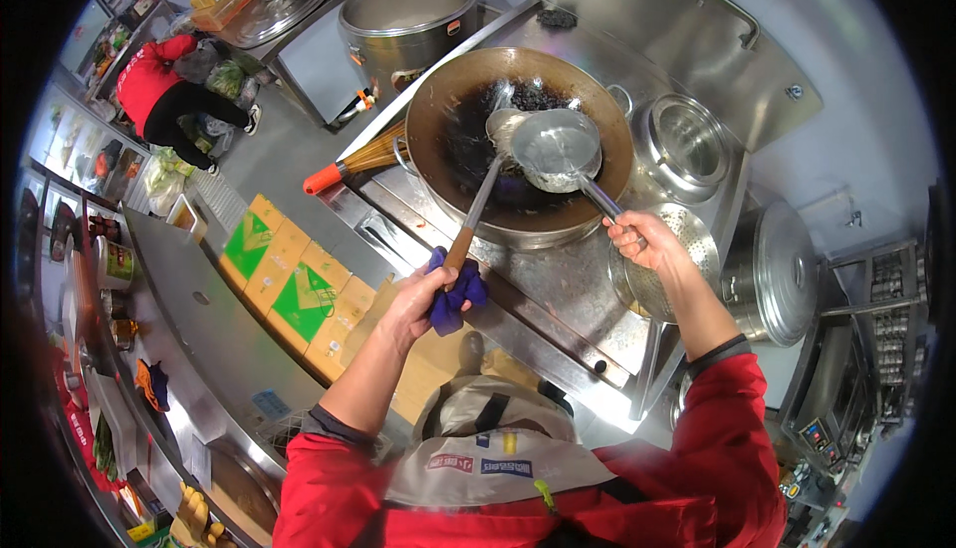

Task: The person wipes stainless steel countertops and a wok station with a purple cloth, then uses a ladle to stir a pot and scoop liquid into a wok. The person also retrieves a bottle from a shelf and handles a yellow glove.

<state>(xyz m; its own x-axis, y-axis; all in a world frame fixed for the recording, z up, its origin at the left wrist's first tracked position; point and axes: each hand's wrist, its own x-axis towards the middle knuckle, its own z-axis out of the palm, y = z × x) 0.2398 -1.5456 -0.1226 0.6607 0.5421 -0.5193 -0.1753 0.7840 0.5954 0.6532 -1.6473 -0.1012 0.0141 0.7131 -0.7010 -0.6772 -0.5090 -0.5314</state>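
Observation:
A large wok (pixel 438 115) with a dark, wet, shiny inside stands on the steel stove. My left hand (pixel 423 299) is closed round the wooden handle of a long wok spatula (pixel 482 198), with a bunched purple cloth (pixel 460 294) in the same grip. The spatula's metal head lies inside the wok, partly covered by the ladle. In my right hand (pixel 642 237) is the handle of a big round metal ladle (pixel 556 145), its bowl over the wok beside the spatula head. The bowl looks shiny; whether it holds liquid is unclear.
Left of the wok lies a bamboo brush (pixel 373 157) with a red end. A perforated strainer (pixel 669 264) and round metal pots (pixel 689 145) sit on the right. Behind stands a large stockpot (pixel 408 5). Flattened cardboard (pixel 299 284) covers floor; another person (pixel 164 90) bends at far left.

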